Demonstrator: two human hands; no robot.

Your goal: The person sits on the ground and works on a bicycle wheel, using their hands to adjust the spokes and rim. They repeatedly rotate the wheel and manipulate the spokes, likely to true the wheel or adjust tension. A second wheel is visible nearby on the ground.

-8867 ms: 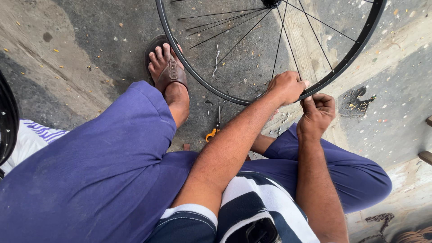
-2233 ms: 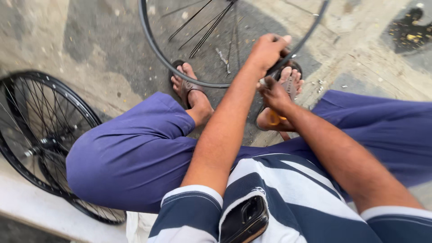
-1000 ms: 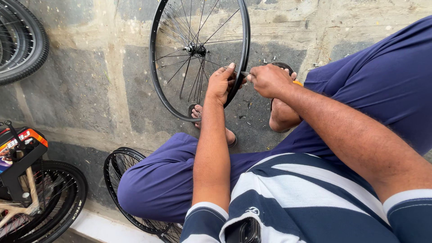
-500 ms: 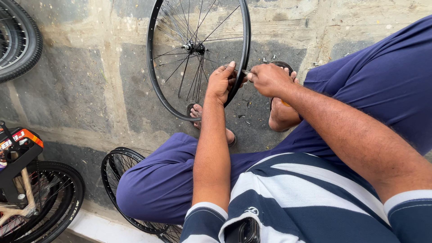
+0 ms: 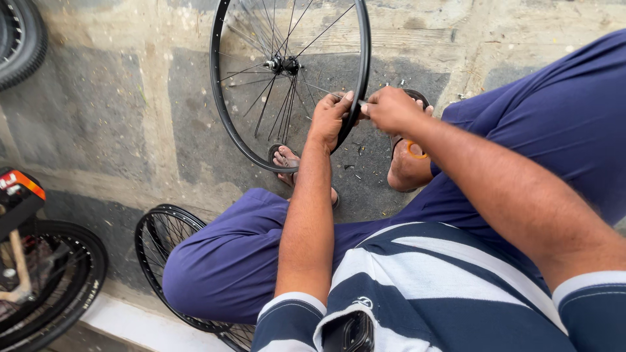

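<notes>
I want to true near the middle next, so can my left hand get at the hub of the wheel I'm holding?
Probably yes. The left hand grips the rim, and the hub sits just beyond it. Only thin spokes lie between, with nothing else blocking.

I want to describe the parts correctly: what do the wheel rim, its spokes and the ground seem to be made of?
The wheel rim, gripped by the left hand, looks like black-painted metal: thin, smooth, slightly shiny. The spokes seem thin steel wire, some dark, some catching light. The ground looks like rough stone or concrete slabs, grey, with pale joints.
</notes>
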